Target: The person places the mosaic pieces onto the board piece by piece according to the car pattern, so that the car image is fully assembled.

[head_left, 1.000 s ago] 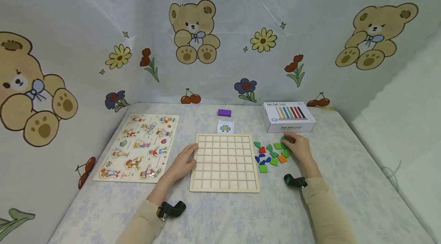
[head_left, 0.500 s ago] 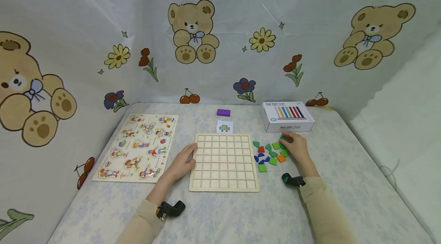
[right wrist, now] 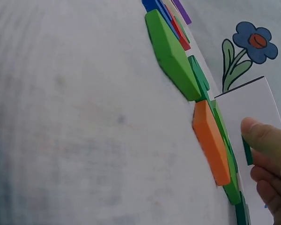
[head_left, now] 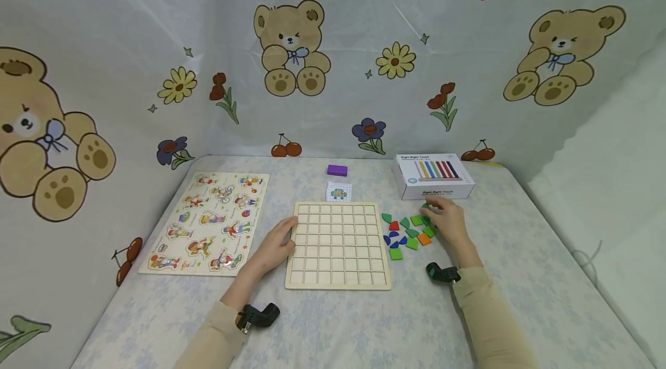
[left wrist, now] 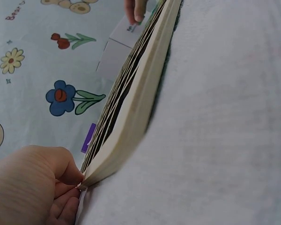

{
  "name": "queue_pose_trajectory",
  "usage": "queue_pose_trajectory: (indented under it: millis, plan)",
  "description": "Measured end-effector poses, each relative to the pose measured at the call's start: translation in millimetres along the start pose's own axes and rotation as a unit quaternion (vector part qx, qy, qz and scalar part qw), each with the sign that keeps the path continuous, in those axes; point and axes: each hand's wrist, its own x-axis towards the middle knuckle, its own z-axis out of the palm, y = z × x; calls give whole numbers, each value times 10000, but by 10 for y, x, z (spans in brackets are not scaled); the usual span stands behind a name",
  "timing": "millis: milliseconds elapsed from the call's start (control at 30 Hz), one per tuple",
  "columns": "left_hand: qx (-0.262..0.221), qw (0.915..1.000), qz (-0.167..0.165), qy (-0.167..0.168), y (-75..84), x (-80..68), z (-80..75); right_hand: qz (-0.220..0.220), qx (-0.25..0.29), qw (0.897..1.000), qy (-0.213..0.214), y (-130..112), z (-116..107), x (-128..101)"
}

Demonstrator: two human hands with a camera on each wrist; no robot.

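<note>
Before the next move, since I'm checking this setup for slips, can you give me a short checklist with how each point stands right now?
1. Board held: ok, the left hand grips the left edge of the grid board.
2. Piece in grip: ok, the right hand pinches a dark green piece.
3. Loose pieces off the board: ok, the loose pieces lie to its right.
4. Pieces sorted by colour: not ok, greens lie around the orange piece.
5. Pattern card in sight: ok, the pattern card is just beyond the board.
6. Card's exact cells readable: cannot tell, too small.
</note>
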Motion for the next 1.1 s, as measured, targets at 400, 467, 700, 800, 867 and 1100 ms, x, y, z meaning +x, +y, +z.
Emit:
queue_pose_trajectory:
  millis: [400, 467, 700, 800, 867, 1100]
  plan:
    - [-18, 10000, 4, -10, 10, -24, 23, 491, -48, 9977, -475, 105, 47, 91]
    - [-20, 10000, 6, -26, 16, -28, 27, 586, 146, 9967, -538, 123, 24, 80]
    - [34, 10000, 34, 36, 21, -33, 22, 205, 530, 9968, -557, 208, -48, 45]
    - [19, 10000, 7, 34, 22, -34, 20, -51, 450, 9973, -580, 231, -56, 40]
    - [5, 10000, -1, 24, 28, -35, 18, -129, 414, 9974, -580, 239, -55, 41]
    - [4, 10000, -33, 24, 59, -22, -2, -293, 300, 9979, -501, 248, -44, 55]
